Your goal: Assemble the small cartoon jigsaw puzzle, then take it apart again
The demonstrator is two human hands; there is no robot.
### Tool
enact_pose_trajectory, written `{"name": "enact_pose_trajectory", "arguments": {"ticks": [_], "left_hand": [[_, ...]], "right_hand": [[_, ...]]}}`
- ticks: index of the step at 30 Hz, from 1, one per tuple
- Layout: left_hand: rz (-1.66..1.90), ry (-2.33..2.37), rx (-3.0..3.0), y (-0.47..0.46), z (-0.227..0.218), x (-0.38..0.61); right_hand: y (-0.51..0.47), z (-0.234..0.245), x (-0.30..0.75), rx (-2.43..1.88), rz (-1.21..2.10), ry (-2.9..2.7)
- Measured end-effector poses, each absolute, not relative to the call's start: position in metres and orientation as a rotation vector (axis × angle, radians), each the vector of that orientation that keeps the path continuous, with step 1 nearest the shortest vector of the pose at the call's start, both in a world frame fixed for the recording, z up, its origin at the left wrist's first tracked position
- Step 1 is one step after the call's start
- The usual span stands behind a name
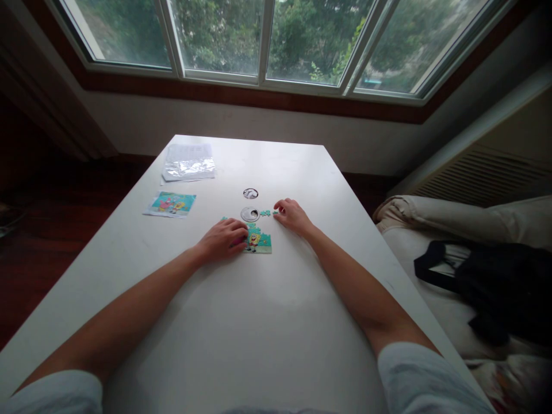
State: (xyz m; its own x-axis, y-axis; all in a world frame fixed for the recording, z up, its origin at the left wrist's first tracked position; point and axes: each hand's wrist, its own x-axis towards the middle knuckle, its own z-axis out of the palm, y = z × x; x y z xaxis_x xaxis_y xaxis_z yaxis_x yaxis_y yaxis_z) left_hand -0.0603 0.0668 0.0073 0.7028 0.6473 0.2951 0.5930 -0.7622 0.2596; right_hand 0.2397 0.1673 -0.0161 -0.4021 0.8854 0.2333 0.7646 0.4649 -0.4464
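My left grip [225, 238] rests, fingers bent, on the puzzle [261, 244] just below the frame's centre; light pressure should keep it steady. My right grip [293, 214] curls beside loose pieces [265, 213]. Whether either one pinches, I cannot tell.

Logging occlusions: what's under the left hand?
The left hand lies over the left part of the puzzle. A teal bit shows beyond the hand, a little purple beside it; the puzzle's right part is uncovered. Whatever lies directly beneath the hand can't be seen.
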Motion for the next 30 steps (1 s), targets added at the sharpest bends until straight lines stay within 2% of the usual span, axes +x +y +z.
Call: {"name": "enact_pose_trajectory", "arguments": {"ticks": [16,30], "left_hand": [[0.496,0.915,2.805,0.062,0.006,-0.057],[0.497,0.916,2.824,0.063,0.005,-0.056]], "right_hand": [[0.174,-0.017,0.249,-1.253,0.458,-2.344],[0.161,-0.021,0.234,-1.283,0.324,-2.307]]}}
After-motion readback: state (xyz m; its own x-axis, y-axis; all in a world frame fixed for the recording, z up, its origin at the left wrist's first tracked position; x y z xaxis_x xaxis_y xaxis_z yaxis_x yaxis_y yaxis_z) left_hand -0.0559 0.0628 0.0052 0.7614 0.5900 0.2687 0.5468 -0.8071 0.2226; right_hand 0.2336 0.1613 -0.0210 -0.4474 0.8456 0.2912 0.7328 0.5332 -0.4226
